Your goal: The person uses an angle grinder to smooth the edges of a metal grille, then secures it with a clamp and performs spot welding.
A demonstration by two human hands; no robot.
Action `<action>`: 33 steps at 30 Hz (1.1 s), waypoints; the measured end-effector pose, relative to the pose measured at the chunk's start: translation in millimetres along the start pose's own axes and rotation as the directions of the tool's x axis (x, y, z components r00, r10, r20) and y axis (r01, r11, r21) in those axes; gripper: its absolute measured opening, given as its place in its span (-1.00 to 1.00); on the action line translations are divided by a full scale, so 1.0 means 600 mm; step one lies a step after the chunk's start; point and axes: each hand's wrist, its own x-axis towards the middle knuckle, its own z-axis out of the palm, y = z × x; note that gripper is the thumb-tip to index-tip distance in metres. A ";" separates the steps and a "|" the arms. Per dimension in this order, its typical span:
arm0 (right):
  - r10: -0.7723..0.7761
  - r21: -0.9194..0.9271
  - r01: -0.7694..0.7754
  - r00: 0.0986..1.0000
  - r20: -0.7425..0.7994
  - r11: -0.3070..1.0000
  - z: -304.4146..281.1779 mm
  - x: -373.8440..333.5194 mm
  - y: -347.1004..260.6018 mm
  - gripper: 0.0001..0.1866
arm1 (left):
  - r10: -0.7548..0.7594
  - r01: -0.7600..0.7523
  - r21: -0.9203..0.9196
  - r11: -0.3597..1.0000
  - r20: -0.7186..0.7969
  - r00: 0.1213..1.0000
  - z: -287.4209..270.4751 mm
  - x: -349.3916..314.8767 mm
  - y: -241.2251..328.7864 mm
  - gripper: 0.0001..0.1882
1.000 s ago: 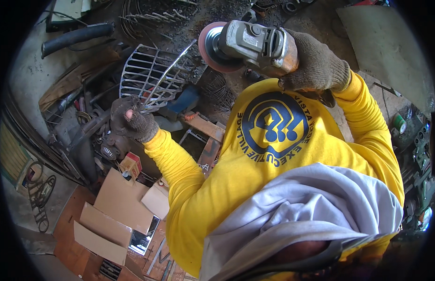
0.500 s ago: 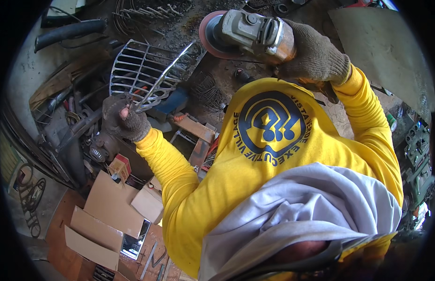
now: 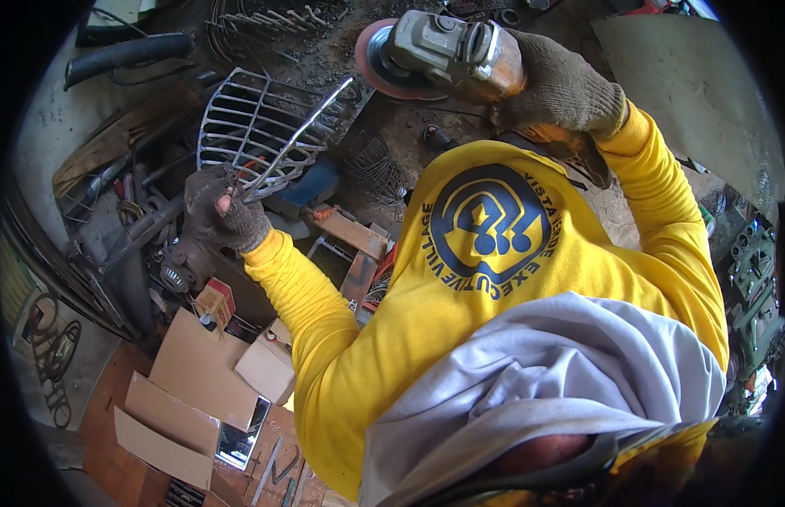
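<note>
My left hand [image 3: 226, 211], in a dark knit glove with a bare thumb tip showing, is closed on the near corner of a curved metal grille [image 3: 257, 127]. The grille has several bars and a long straight edge bar slanting up to the right. In my right hand [image 3: 566, 89], also gloved, is an angle grinder [image 3: 456, 55], held by its body. Its reddish round disc [image 3: 377, 59] points left, apart from the grille's upper tip. Whether the disc spins I cannot tell.
Beyond the grille lie metal rods [image 3: 278, 21] and a black tube [image 3: 129, 59]. Below my left arm are an open cardboard box [image 3: 194, 363] and a small box [image 3: 215, 304]. A large flat sheet [image 3: 688, 93] leans at right, above greenish metal parts [image 3: 756, 296].
My right hand and the grinder have shifted slightly left and down. The grille and my left hand stay almost where they were.
</note>
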 end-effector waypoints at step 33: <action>-0.148 0.041 0.153 0.984 -0.101 0.987 0.030 0.005 0.015 -0.26 | -0.186 0.180 -0.047 0.983 -0.298 0.936 0.037 0.026 0.012 -0.54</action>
